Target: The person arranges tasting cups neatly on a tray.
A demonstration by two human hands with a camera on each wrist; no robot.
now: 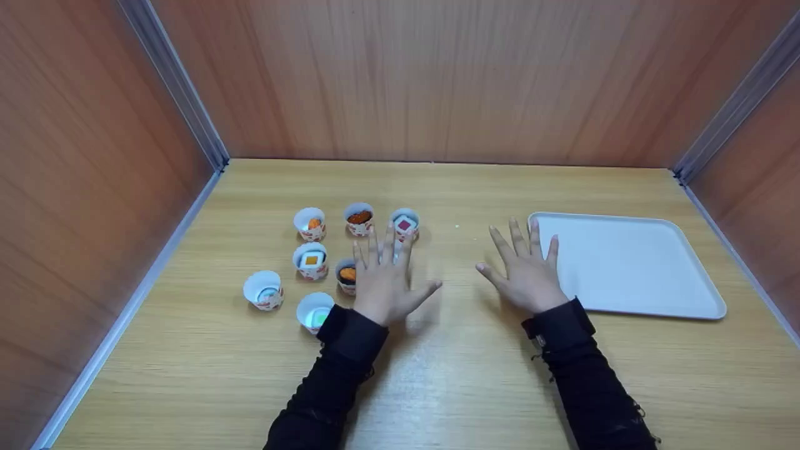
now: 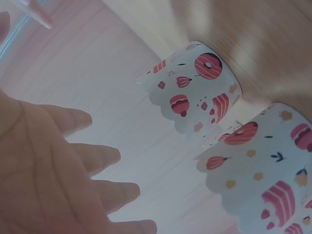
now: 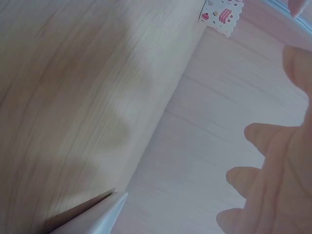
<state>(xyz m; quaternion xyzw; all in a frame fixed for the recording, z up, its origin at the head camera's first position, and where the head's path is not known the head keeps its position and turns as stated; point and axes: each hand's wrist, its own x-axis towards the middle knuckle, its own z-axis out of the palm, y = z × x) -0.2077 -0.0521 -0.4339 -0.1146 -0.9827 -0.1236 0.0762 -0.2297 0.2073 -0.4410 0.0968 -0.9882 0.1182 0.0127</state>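
Seven paper cups [image 1: 347, 250] clustered on the table [image 1: 437, 375], left of centre, all upright with mouths up, so no long axis lying along the surface. Three in a far row: orange piece [image 1: 310, 224], brown filling [image 1: 359, 219], red square [image 1: 405, 224]. Nearer, a cup with a yellow square [image 1: 310, 260], another with an orange piece [image 1: 347, 275] touching or just beside the left hand [image 1: 384, 281], then two nearest ones at [image 1: 264, 290] and [image 1: 314, 310]. Left hand spread flat, palm down, fingers straight and fanned, holding nothing; fingertips reaching toward the red-square cup, wrist just beside the nearest cup. From the left wrist view, two cups printed with cakes and doughnuts [image 2: 195, 92] just beyond the fingers [image 2: 97, 156], apart from them. Right hand [image 1: 528, 275] likewise wide and flat, empty, well apart from the cups, fingertips near the left edge of a white tray [image 1: 631, 269]. Dark sleeves [image 1: 350, 337] on both arms. Wooden walls [image 1: 437, 75] around the table on three sides.
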